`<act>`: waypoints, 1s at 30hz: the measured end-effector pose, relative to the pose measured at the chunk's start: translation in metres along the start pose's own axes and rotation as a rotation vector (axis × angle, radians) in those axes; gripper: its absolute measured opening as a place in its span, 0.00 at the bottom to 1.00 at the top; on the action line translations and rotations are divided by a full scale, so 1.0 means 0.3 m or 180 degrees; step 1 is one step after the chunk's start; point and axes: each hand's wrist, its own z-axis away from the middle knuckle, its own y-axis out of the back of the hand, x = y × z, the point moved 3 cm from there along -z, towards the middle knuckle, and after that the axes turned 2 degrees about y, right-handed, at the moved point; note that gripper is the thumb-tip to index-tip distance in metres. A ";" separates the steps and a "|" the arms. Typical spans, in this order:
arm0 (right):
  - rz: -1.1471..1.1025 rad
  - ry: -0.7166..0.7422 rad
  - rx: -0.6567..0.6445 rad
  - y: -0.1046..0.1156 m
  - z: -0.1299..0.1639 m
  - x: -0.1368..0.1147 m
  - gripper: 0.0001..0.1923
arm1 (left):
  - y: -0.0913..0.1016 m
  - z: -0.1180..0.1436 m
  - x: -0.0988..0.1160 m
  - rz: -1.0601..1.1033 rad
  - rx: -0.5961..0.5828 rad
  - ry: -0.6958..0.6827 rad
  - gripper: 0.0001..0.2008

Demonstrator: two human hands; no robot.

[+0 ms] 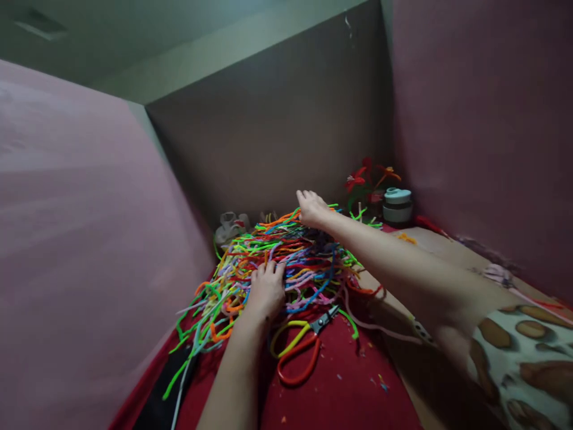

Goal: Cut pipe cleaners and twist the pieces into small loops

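Two open hands, left hand (265,291) and right hand (311,209), press tangled pipe cleaners (286,257) running every way.

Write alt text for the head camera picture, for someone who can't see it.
Two bare hands rest on a tangled heap of colourful pipe cleaners on a red tabletop: the left hand presses the near side, the right hand reaches to the far edge. Scissors with yellow and orange handles lie just in front of the heap.
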 end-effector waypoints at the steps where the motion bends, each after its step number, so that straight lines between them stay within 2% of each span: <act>1: 0.0015 -0.0069 -0.0088 -0.025 -0.015 0.003 0.33 | -0.003 0.000 0.001 -0.0016 0.0003 -0.0007 0.22; 3: 0.0022 -0.0109 -0.0408 -0.079 -0.018 -0.010 0.30 | -0.009 0.001 0.001 -0.0032 0.0004 -0.0011 0.22; 5: 0.0029 0.0010 -0.0623 -0.127 0.016 -0.043 0.20 | -0.012 0.001 -0.001 -0.0021 -0.0007 -0.0012 0.22; 7: 0.0069 0.0257 -0.0563 -0.160 0.079 -0.086 0.17 | -0.009 0.004 -0.002 0.0012 -0.0025 -0.0020 0.23; 9: 0.0103 0.0564 -0.0408 -0.181 0.156 -0.130 0.18 | 0.007 0.010 -0.003 0.0039 -0.0053 -0.0018 0.22; 14: 0.0197 0.0964 -0.0234 -0.205 0.299 -0.178 0.20 | 0.111 0.037 0.012 0.0163 0.0017 -0.0127 0.14; 18: 0.0254 0.1209 -0.0096 -0.207 0.341 -0.181 0.19 | 0.182 0.040 0.019 0.0311 0.0633 0.0041 0.12; 21: 0.0216 0.1345 -0.0086 -0.206 0.355 -0.180 0.18 | 0.160 0.023 0.024 0.0408 0.0854 -0.0047 0.23; 24: 0.0121 0.1514 -0.0227 -0.204 0.369 -0.180 0.17 | 0.096 0.002 0.011 0.0381 0.0574 0.0073 0.32; 27: 0.0065 0.1696 -0.0305 -0.195 0.391 -0.181 0.16 | 0.050 -0.006 -0.004 0.0282 0.0092 0.0236 0.28; 30: -0.0016 0.1825 -0.0292 -0.182 0.415 -0.183 0.16 | 0.057 0.003 -0.002 0.0094 -0.0047 0.0269 0.23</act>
